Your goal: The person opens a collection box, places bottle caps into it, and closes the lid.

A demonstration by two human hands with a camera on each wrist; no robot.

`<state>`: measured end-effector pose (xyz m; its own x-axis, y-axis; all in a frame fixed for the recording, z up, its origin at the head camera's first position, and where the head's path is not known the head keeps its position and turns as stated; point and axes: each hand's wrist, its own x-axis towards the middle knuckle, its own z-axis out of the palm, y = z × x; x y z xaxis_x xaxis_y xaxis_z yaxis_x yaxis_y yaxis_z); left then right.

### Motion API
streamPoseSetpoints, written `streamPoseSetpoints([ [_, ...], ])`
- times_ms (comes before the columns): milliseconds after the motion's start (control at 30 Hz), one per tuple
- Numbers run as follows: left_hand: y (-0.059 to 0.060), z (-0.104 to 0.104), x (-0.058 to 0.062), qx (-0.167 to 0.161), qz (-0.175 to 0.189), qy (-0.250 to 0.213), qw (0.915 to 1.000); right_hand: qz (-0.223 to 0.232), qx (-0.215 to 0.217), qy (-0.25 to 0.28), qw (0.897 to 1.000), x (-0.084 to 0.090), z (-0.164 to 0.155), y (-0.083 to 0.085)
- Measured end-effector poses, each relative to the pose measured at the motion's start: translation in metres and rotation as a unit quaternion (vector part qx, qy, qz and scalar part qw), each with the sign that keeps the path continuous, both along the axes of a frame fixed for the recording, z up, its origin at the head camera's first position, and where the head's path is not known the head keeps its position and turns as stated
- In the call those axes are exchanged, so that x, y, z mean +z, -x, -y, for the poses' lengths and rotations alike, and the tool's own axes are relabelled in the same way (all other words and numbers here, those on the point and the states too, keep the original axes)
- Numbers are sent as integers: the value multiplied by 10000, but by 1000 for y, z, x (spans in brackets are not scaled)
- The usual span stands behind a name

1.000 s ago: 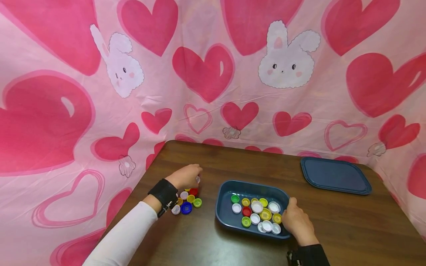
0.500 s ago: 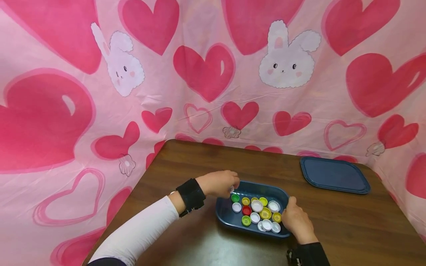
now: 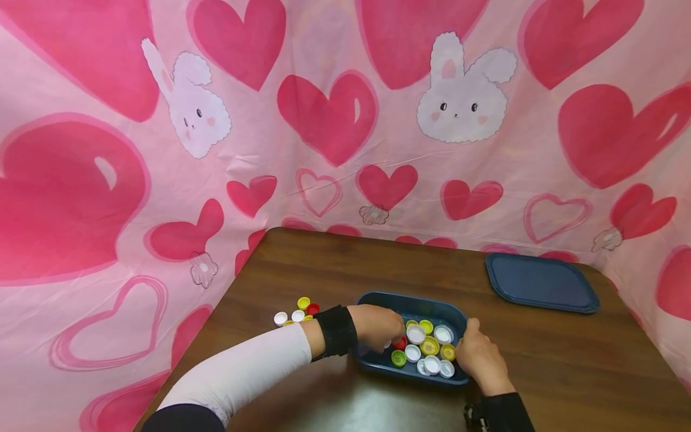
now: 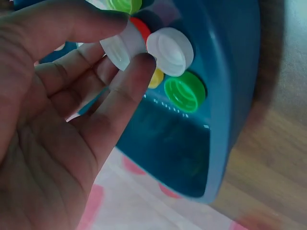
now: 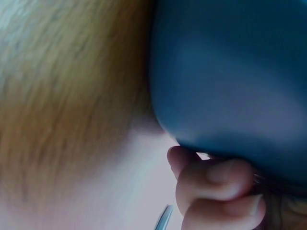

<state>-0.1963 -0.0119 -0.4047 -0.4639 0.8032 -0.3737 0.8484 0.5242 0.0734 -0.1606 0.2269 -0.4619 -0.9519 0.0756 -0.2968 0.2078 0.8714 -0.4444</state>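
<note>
While the left hand (image 4: pixel 57 120) is reaching into the dark blue plastic tub (image 3: pixel 372 357), its fingers (image 4: pixel 120 91) are pinching a small white plastic bottle cap (image 4: pixel 122 46) between thumb and forefinger, just above the caps lying inside. Directly beside that pinched cap, at about three o'clock in the left wrist view, a round white plastic cap (image 4: pixel 171 51) is sitting next to a green plastic cap (image 4: pixel 184 91), with a red one and a yellow one partly hidden behind the fingers. The right hand (image 3: pixel 479 359) is holding the tub at its four o'clock corner, thumb lying over the rim and fingers (image 5: pixel 216 184) curling under the outer wall. A loose cluster of coloured plastic caps (image 3: pixel 296 312) is lying on the brown wooden surface (image 3: pixel 567 366) at nine o'clock from the tub, well apart from it. A flat dark blue plastic lid (image 3: pixel 541 283) is resting at two o'clock, near the pink heart-printed cloth (image 3: pixel 324 120).
</note>
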Motion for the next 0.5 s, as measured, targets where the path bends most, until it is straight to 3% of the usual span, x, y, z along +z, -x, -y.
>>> streamPoseSetpoints([
  [233, -3, -7, -8, -258, 379, 35, 9989, 2, 47, 29, 10000, 0, -2, 1],
  [367, -4, -8, -13, -337, 324, 138, 9988, 49, 35, 48, 10000, -1, -2, 0],
  [500, -5, -9, -18, -212, 312, 197, 9991, 21, 52, 41, 10000, 0, -3, 0],
])
